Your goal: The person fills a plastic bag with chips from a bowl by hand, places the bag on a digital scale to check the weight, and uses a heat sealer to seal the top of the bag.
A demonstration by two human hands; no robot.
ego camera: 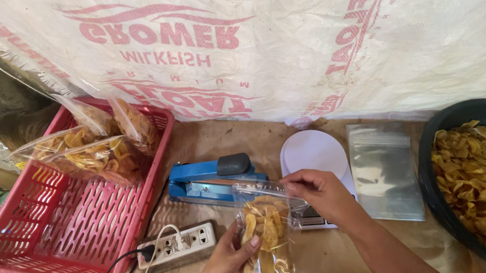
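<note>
My left hand (224, 266) grips a clear bag of chips (265, 250) from its left side, fingers (248, 245) wrapped round the middle of it, thumb on the front. The bag stands nearly upright just above the bench (205, 142), filled with yellow chips up to about three quarters. My right hand (320, 192) pinches the open top edge of the same bag between thumb and forefinger, the other fingers curled in above it.

Just behind the bag lies a blue heat sealer (211, 180) with a black knob, its long side toward me. To its right, partly behind my right hand, sits a small white scale (313, 151). Further right lies a stack of empty clear bags (385, 172), flat on the bench, and beside that a black tub (449, 123) lined with paper and heaped with loose chips.

On my left a white power strip (179, 244) lies near my left hand, a black and a white cord plugged into it. Beyond it stands a red plastic basket (63, 230) with a few filled bags leaning in its far corner.
</note>
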